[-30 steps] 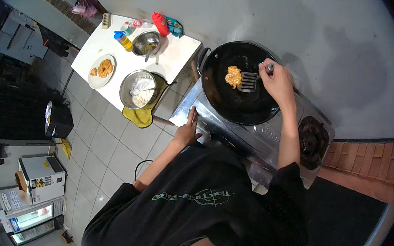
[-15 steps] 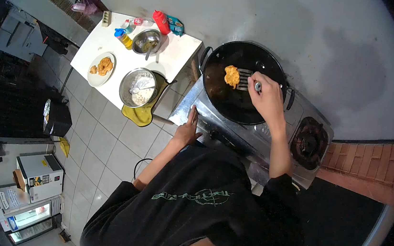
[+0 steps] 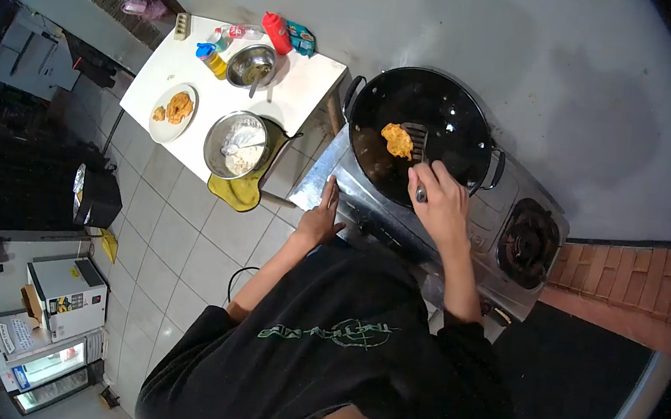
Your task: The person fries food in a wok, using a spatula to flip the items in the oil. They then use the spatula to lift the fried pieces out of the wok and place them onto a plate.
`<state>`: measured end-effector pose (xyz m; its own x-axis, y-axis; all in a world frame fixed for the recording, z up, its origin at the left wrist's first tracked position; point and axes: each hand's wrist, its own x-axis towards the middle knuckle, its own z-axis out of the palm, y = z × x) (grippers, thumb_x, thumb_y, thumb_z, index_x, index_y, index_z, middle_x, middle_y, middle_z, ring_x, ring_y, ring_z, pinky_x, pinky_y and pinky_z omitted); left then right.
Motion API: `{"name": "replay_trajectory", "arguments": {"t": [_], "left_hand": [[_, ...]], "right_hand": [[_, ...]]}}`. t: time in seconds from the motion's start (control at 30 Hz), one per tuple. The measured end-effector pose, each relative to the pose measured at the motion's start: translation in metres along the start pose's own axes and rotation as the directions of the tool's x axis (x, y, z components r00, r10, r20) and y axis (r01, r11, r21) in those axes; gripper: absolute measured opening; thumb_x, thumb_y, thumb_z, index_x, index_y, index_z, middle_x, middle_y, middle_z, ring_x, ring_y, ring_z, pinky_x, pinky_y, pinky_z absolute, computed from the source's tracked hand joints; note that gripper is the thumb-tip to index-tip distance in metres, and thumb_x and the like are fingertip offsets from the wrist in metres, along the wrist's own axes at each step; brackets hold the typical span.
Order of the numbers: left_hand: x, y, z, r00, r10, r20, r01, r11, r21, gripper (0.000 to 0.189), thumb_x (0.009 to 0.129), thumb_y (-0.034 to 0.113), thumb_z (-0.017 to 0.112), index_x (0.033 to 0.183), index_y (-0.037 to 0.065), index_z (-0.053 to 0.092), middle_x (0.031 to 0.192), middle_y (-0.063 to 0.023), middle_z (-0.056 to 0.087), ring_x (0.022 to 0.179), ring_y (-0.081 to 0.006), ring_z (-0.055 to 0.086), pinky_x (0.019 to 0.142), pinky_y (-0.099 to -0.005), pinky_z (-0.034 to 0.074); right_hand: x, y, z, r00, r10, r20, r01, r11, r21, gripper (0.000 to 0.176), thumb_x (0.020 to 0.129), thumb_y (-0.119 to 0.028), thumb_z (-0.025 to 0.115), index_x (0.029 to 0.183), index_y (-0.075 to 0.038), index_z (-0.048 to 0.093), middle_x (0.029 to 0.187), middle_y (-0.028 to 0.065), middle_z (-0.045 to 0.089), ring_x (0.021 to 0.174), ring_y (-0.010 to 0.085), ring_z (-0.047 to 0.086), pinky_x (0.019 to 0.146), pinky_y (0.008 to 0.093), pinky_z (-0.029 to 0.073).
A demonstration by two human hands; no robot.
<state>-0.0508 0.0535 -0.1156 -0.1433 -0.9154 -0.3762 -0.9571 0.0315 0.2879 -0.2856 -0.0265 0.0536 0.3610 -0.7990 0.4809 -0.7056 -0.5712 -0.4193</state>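
Observation:
My right hand (image 3: 440,204) grips the handle of a slotted spatula (image 3: 416,142) over a large black wok (image 3: 460,112). The spatula's head touches the right side of a golden fried piece (image 3: 397,140) in the wok. My left hand (image 3: 319,221) rests at the left front edge of the steel stove (image 3: 339,179), fingers stretched out and holding nothing. On the white table, a plate (image 3: 165,131) holds more fried pieces (image 3: 179,107). A metal bowl (image 3: 213,147) with white flour-like contents stands nearest my left hand.
A second metal bowl (image 3: 241,56), a red bottle (image 3: 276,31), a yellow bottle with a blue cap (image 3: 215,64) and a green cloth (image 3: 235,196) are on the table. Right of the wok is a bare burner (image 3: 528,242). The wall stands behind the wok.
My right hand has moved toward me, and the spatula has swung to point away from me beside the fried piece. The piece has shifted slightly. My left hand has stayed in place.

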Motion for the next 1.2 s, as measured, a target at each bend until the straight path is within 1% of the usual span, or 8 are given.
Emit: {"name": "replay_trajectory", "arguments": {"t": [0.1,0.53,0.63,0.8,0.87,0.97,1.1,1.2], "left_hand": [[-0.003,0.002,-0.002,0.999,0.014,-0.039,-0.014,1.0,0.0,0.095,0.082,0.043,0.069,0.148,-0.005,0.021,0.158,-0.0211,-0.011,0.098,-0.0374,0.067,0.083,-0.0426,0.055],[0.001,0.0,0.0,0.999,0.044,-0.028,-0.042,0.998,0.056,0.097,0.083,0.044,0.068,0.148,-0.007,0.017,0.157,-0.0247,-0.013,0.096,-0.0379,0.067,0.082,-0.0424,0.056],[0.001,0.002,-0.002,1.0,0.025,0.001,-0.025,0.997,0.08,0.098,0.083,0.045,0.068,0.148,-0.007,0.017,0.156,-0.0258,-0.013,0.095,-0.0379,0.068,0.081,-0.0417,0.056],[0.0,0.001,0.001,0.998,0.045,-0.05,-0.04,0.994,0.098,0.097,0.083,0.044,0.069,0.148,-0.007,0.018,0.157,-0.0259,-0.01,0.094,-0.0374,0.068,0.079,-0.0411,0.057],[0.0,0.002,0.001,0.998,0.036,-0.05,-0.032,0.996,0.089,0.098,0.082,0.044,0.069,0.148,-0.007,0.018,0.157,-0.0258,-0.01,0.094,-0.0371,0.068,0.078,-0.0413,0.057],[0.0,0.002,0.0,0.999,0.027,-0.037,-0.024,0.997,0.078,0.098,0.082,0.044,0.07,0.148,-0.007,0.018,0.157,-0.0255,-0.01,0.095,-0.0367,0.068,0.078,-0.0415,0.057],[0.003,-0.003,0.009,0.997,0.051,-0.054,-0.048,0.997,0.06,0.099,0.082,0.044,0.069,0.148,-0.008,0.016,0.157,-0.0255,-0.01,0.094,-0.0363,0.068,0.078,-0.0415,0.057],[0.004,-0.004,0.009,0.996,0.063,-0.061,-0.057,0.995,0.085,0.099,0.083,0.044,0.069,0.148,-0.008,0.015,0.157,-0.0256,-0.01,0.094,-0.0361,0.068,0.079,-0.0413,0.057]], "right_hand": [[-0.015,-0.002,0.001,1.0,-0.009,-0.017,0.009,1.0,-0.019,0.01,0.087,-0.015,0.067,0.087,-0.007,0.061,0.076,0.0118,0.051,0.064,0.0334,0.06,0.055,0.0432,0.047],[-0.072,-0.001,0.0,0.999,0.035,-0.009,-0.034,0.996,0.081,0.013,0.081,-0.006,0.072,0.091,-0.004,0.065,0.075,0.0105,0.045,0.06,0.0274,0.056,0.052,0.0388,0.045],[-0.075,-0.001,0.0,0.999,0.032,0.008,-0.033,0.996,0.084,0.015,0.08,-0.006,0.073,0.092,-0.004,0.065,0.075,0.0105,0.045,0.061,0.0273,0.056,0.053,0.0385,0.045],[-0.073,-0.002,-0.003,1.0,-0.024,0.003,0.023,0.994,0.104,0.017,0.079,-0.006,0.073,0.094,-0.005,0.066,0.074,0.0104,0.045,0.061,0.0267,0.056,0.052,0.0381,0.045],[-0.073,-0.002,-0.005,0.997,-0.065,0.04,0.062,0.996,0.06,0.021,0.075,-0.004,0.073,0.094,-0.009,0.064,0.076,0.0064,0.043,0.064,0.0229,0.057,0.052,0.0356,0.045],[-0.071,-0.006,-0.008,0.995,-0.087,0.044,0.084,0.995,0.062,0.022,0.075,-0.003,0.073,0.093,-0.009,0.064,0.076,0.0062,0.044,0.063,0.0225,0.056,0.052,0.0353,0.044],[-0.074,-0.005,-0.005,0.996,-0.064,0.068,0.059,0.996,0.071,0.02,0.075,-0.004,0.073,0.092,-0.01,0.064,0.076,0.0063,0.044,0.063,0.0225,0.057,0.052,0.0354,0.044],[-0.074,-0.004,-0.004,0.998,-0.056,0.024,0.054,0.996,0.077,0.018,0.077,-0.006,0.073,0.092,-0.01,0.064,0.075,0.0063,0.043,0.062,0.0228,0.057,0.051,0.0365,0.044]]}}
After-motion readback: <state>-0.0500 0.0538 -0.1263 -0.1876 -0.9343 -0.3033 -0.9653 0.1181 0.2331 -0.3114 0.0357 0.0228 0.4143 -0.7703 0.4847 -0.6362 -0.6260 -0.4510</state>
